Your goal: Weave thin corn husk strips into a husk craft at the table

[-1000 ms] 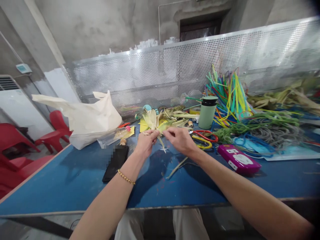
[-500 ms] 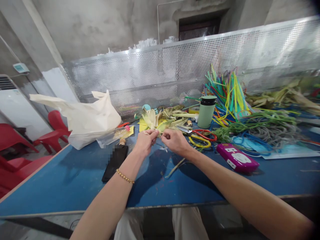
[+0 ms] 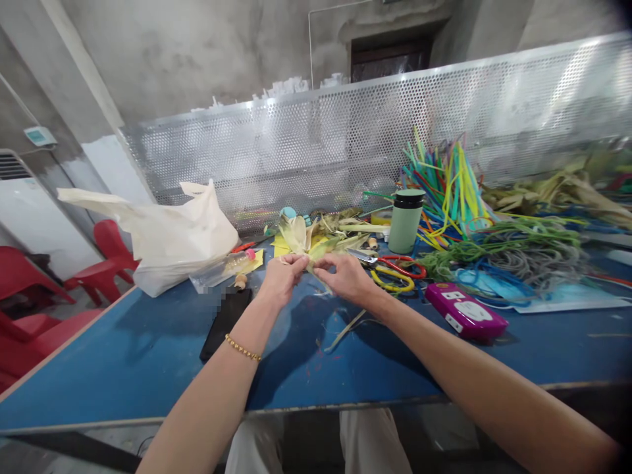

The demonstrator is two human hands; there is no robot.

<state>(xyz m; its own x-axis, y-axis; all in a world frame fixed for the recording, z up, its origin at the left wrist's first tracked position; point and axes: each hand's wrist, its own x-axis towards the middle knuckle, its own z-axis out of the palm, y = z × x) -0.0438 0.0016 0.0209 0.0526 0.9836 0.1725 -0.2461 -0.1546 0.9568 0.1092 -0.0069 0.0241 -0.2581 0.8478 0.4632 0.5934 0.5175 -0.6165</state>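
My left hand (image 3: pixel 282 280) is closed in a pinch on the lower end of a pale yellow-green corn husk bundle (image 3: pixel 299 236), whose leaves fan out above the fingers. Close beside it, my right hand (image 3: pixel 344 275) pinches at the base of the same husk, its fingertips nearly meeting the left ones. The exact grip between the fingertips is partly hidden. Just beyond the right hand lie scissors (image 3: pixel 395 279) with red and yellow handles. A strip of dry husk (image 3: pixel 345 331) rests on the blue table (image 3: pixel 316 375) below the hands.
A white plastic bag (image 3: pixel 182 230) and a black phone (image 3: pixel 227 322) are to the left. On the right stand a green tumbler (image 3: pixel 406 224), a magenta box (image 3: pixel 467 311), tangled cords (image 3: pixel 523 250) and a bunch of coloured strips (image 3: pixel 454 184). A perforated metal panel (image 3: pixel 276 151) closes the back.
My right hand has moved slightly left, and its fingers have come from a curled fist beside the husk to a pinch at its base. My left hand keeps its hold.
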